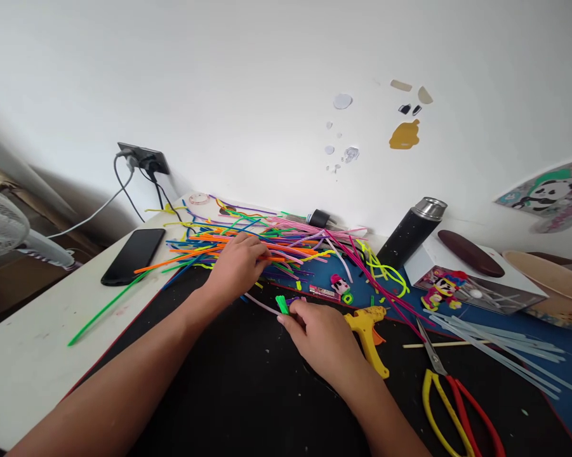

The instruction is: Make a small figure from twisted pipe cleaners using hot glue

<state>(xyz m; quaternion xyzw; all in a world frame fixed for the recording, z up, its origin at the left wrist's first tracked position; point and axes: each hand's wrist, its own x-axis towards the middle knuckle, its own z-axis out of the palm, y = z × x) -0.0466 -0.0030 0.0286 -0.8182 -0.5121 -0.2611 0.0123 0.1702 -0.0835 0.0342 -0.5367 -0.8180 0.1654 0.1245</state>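
Note:
My left hand (238,263) reaches into a big pile of coloured pipe cleaners (266,244) at the back of the black mat (247,387). Its fingers are curled together on orange strands at the pile's near edge. My right hand (321,336) rests on the mat, pinching a small green pipe-cleaner piece (282,304) with a purple bit beside it. A thin pale strand (259,303) runs left from that piece. A yellow glue gun (369,327) lies right beside my right hand.
Scissors with yellow and red handles (445,387) and clear glue sticks (499,352) lie at the right. A black flask (409,231), a box (476,282) and a bowl (547,282) stand behind. A phone (133,254) lies left, a loose green strand (107,308) near it, a fan (4,228) beyond the desk.

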